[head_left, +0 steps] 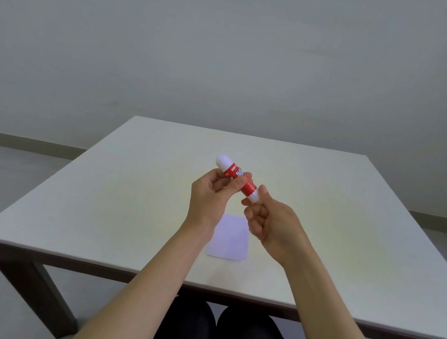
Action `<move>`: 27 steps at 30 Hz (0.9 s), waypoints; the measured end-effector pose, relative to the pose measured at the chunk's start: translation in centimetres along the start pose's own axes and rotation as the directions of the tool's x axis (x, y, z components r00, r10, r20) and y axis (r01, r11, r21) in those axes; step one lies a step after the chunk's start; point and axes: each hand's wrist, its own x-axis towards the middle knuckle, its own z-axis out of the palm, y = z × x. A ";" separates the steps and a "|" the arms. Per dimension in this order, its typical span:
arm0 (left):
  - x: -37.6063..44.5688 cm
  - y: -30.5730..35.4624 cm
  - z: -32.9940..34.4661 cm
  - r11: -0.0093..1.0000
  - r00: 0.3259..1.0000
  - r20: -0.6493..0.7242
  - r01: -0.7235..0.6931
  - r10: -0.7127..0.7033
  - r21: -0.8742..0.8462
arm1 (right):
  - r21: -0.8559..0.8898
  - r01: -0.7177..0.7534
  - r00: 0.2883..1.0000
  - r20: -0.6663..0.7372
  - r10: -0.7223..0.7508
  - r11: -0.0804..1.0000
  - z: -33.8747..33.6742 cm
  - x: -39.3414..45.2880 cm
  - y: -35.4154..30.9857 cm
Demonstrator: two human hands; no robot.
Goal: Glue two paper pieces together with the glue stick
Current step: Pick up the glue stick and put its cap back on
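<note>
stage: early, no glue applied, judging by the scene | left hand [214,194] clamped on glue stick [237,178] barrel | right hand [269,220] pinches its lower end | only 1 paper [230,238] visible (beneath both hands, on worktop [355,219]) | left: uncap, spread, press

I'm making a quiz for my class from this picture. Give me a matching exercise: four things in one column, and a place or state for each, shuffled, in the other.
Things:
1. glue stick
2. paper
3. left hand
4. right hand

Places or states:
A. pinches the white lower end of the stick
B. lies flat on the table, below the hands
C. held tilted in the air, white cap on
D. grips the red middle of the stick

Pairs: 1-C, 2-B, 3-D, 4-A
</note>
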 end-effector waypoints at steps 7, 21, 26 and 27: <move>-0.1 -0.7 -0.3 0.999 0.999 -0.026 0.043 -0.044 -0.028 | -0.590 0.443 0.797 -0.086 -0.598 0.675 0.7 -0.2 2.1; -0.5 -1.9 -0.4 0.992 0.992 -0.050 0.114 -0.117 -0.055 | -0.384 0.383 0.890 -0.090 -0.447 0.840 0.7 -0.2 2.0; -0.6 -1.9 0.0 0.989 0.991 -0.052 0.122 -0.127 -0.078 | -0.513 0.421 0.811 -0.156 -0.563 0.748 0.7 -0.4 3.0; -0.5 -1.9 -0.2 0.990 0.990 -0.062 0.121 -0.125 -0.069 | -0.429 0.332 0.883 -0.171 -0.436 0.840 0.8 -0.3 2.4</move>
